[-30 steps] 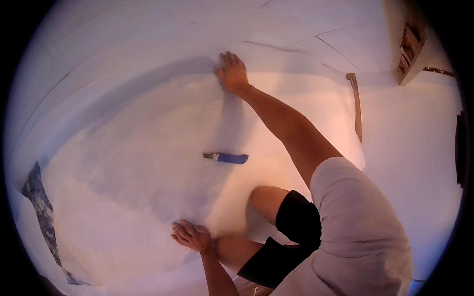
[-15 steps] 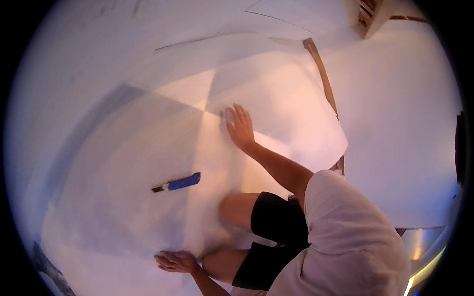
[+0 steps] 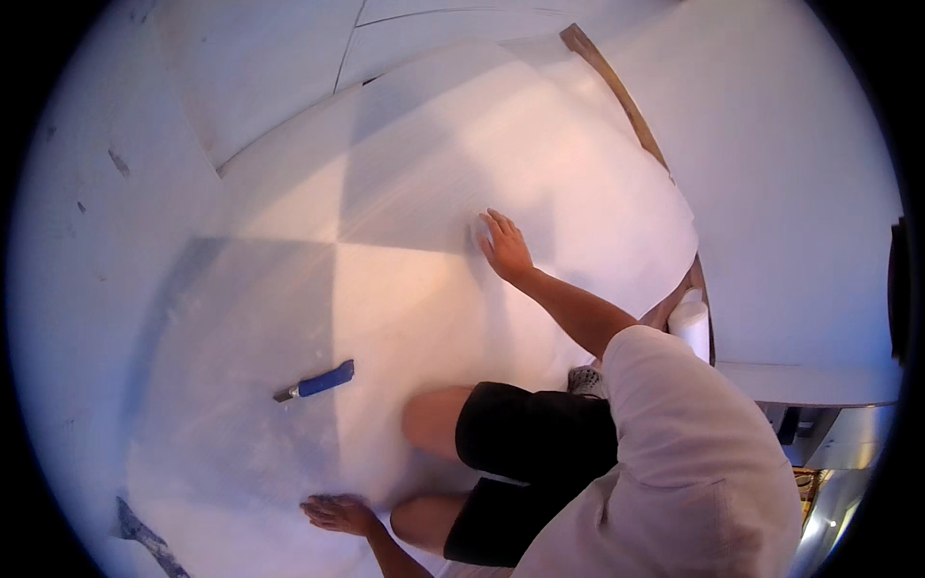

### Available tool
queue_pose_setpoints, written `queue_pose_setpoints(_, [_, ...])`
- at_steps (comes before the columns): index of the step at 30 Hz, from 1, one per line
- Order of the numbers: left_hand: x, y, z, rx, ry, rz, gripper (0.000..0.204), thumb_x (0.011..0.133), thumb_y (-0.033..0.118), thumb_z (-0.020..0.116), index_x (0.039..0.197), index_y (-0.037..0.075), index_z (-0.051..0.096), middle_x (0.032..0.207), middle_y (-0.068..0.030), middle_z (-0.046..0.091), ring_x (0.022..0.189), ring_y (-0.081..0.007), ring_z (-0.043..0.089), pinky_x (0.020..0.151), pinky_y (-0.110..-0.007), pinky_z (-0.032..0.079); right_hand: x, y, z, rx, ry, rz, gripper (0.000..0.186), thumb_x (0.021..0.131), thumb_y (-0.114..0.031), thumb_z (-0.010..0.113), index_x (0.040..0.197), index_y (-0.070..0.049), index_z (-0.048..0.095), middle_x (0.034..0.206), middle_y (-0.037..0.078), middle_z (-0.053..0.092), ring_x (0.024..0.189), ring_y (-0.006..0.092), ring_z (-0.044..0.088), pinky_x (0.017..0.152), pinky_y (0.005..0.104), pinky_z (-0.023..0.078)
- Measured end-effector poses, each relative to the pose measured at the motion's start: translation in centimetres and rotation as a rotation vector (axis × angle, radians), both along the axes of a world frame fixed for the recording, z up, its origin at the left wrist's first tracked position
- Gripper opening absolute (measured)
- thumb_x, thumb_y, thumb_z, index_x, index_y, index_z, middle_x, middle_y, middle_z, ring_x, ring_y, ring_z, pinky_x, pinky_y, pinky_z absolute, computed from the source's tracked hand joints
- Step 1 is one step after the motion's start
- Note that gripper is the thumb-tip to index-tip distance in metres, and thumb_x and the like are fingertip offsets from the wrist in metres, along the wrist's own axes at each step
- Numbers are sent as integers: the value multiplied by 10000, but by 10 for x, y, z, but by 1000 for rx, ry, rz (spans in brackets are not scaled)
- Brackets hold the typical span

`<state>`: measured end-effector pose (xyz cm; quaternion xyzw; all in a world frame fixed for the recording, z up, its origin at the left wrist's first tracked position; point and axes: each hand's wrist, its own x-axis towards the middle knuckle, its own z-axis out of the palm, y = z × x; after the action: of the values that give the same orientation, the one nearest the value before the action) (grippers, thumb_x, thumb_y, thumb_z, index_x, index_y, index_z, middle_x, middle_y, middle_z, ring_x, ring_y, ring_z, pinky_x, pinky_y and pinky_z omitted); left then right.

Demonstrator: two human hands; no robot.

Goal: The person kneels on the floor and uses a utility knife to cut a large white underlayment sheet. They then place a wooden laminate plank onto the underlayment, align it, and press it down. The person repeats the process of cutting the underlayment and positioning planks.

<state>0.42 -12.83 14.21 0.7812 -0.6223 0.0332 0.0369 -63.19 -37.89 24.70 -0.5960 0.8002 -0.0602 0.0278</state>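
I kneel on a large white sheet crossed by patches of shadow and light. My left hand lies flat on it beside my knee, fingers stretched out and holding nothing. My right hand, farther forward and right, has its fingers apart over the sheet, empty; whether the fingertips touch it, I cannot tell. A blue-handled utility knife rests on the sheet left of my knees, between the two hands and touched by neither.
A brown strip runs along the sheet's right edge, with a white roll lower down beside my arm. Pale wall-like panels curve round the left and top. At the lower right are shiny metal fittings.
My right hand has moved back from the sheet's far edge to nearer its middle. The view has turned, bringing the white roll into sight. The knife appears undisturbed.
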Motion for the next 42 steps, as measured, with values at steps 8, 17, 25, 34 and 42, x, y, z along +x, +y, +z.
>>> queue_pose_setpoints(8, [1, 12, 61, 168, 402, 212, 514, 992, 138, 642, 1468, -21, 529, 1569, -246, 480, 1460, -409, 434, 1224, -528, 332, -7, 119, -11, 161, -284, 10, 576, 968, -196, 670, 1499, -56, 497, 1521, 212, 520, 1413, 399, 473, 1202, 487, 380])
queue_pose_setpoints(17, [-87, 199, 141, 47, 495, 597, 465, 987, 278, 638, 1371, 17, 608, 1453, -228, 589, 1358, -413, 537, 1152, -503, 416, -50, 234, -47, 262, -540, 247, 578, 1043, -167, 590, 1548, 46, 406, 1559, 277, 475, 1419, 403, 510, 1173, 469, 423])
queue_pose_setpoints(25, [-272, 411, 90, 18, 746, 1210, 419, 950, 236, 670, 1327, 57, 641, 1380, -209, 631, 1282, -428, 577, 1100, -509, 458, -134, 181, 4, 611, -714, -61, 591, 995, -170, 615, 1521, 2, 410, 983, 136, 668, 885, 236, 633, 726, 364, 530])
queue_pose_setpoints(34, [-358, 548, 39, 89, 911, 1684, 478, 893, 288, 751, 1299, 47, 671, 1304, -222, 678, 1210, -406, 640, 1052, -482, 499, -40, 131, 98, 673, -630, 456, 580, 1009, -206, 630, 1528, -33, 437, 1052, 83, 662, 878, 165, 622, 698, 312, 517])
queue_pose_setpoints(42, [-399, 662, 22, -264, 932, 1925, 702, 716, 213, 940, 1308, 1, 628, 1226, -231, 714, 1148, -367, 693, 1015, -481, 533, -40, 75, 140, 810, -446, 586, 526, 979, -122, 637, 1484, -81, 495, 985, 57, 647, 746, 150, 638, 601, 280, 519])
